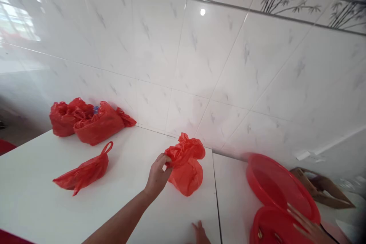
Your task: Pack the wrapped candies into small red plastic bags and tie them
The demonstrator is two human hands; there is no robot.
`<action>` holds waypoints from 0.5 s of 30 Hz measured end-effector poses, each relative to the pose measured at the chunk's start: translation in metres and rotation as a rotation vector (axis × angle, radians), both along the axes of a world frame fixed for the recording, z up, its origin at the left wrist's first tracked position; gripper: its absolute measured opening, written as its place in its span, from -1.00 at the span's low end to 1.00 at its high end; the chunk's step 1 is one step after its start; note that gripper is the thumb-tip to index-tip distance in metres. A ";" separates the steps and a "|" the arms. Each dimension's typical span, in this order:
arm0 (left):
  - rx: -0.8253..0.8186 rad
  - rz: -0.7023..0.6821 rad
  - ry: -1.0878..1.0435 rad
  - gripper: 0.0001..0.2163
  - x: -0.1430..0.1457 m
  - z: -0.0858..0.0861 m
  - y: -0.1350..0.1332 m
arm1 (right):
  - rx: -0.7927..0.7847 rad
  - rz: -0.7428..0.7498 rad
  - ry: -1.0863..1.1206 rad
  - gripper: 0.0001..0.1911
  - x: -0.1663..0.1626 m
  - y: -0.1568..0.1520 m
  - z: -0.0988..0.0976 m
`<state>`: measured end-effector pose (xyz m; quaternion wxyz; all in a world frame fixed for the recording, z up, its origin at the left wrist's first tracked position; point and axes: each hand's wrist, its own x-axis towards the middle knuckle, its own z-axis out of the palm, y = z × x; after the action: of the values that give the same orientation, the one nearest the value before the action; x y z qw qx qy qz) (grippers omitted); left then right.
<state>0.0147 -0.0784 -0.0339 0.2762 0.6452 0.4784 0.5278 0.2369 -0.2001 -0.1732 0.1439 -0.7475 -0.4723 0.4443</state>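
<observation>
My left hand (158, 170) is closed in a pinch on the gathered upper part of a thin red plastic bag (187, 175), which stands puffed out on the white table. What appears to be my right hand (307, 225) reaches in at the lower right, blurred. Its fingers are stretched out over a red plastic basin (259, 221), and a dark band circles the wrist. Small brass-coloured pieces (260, 233) lie in that basin. Behind it, a larger red basin (281, 183) leans tilted, partly overlapped by the near one.
Another small hand (200, 233) with spread fingers shows at the bottom edge. Filled red bags (98, 124) sit at the back left, with a flatter red bag (85, 173) before them. An open cardboard box (323, 188) stands right. A tiled wall (160, 53) bounds the table's back.
</observation>
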 end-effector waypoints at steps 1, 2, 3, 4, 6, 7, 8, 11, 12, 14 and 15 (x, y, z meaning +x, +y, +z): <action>0.098 -0.020 0.093 -0.86 -0.002 -0.004 -0.011 | 0.001 -0.024 0.075 -0.36 0.000 0.000 0.001; 0.177 -0.053 0.168 -0.84 -0.004 -0.010 -0.022 | 0.016 -0.065 0.170 -0.31 0.000 0.000 0.004; 0.233 -0.095 0.232 -0.82 -0.006 -0.016 -0.034 | 0.055 -0.118 0.292 -0.28 -0.001 -0.001 0.012; 0.263 -0.145 0.293 -0.80 -0.008 -0.023 -0.045 | 0.092 -0.193 0.405 -0.26 -0.003 -0.002 0.021; 0.249 -0.264 0.423 -0.81 -0.010 -0.037 -0.065 | 0.200 -0.282 0.663 -0.25 -0.011 -0.004 0.045; 0.212 -0.339 0.492 -0.83 -0.011 -0.043 -0.074 | 0.251 -0.298 0.779 -0.25 -0.016 -0.004 0.056; 0.160 -0.426 0.559 -0.84 -0.012 -0.048 -0.081 | 0.286 -0.289 0.877 -0.26 -0.021 -0.004 0.064; -0.069 -0.684 0.697 -0.71 -0.011 -0.059 -0.096 | 0.283 -0.320 1.008 -0.37 -0.034 -0.003 0.071; -0.160 -0.726 0.721 -0.68 -0.010 -0.061 -0.098 | 0.263 -0.375 1.023 -0.44 -0.036 -0.003 0.067; -0.345 -0.683 0.761 -0.69 -0.010 -0.064 -0.098 | 0.233 -0.514 1.077 -0.56 -0.034 -0.004 0.054; -0.434 -0.615 0.780 -0.69 -0.010 -0.065 -0.097 | 0.221 -0.571 1.127 -0.59 -0.031 -0.006 0.048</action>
<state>0.0046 -0.1749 -0.0992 0.3468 0.8315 0.4327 0.0329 0.2061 -0.2061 -0.1256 0.5589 -0.4764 -0.1492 0.6621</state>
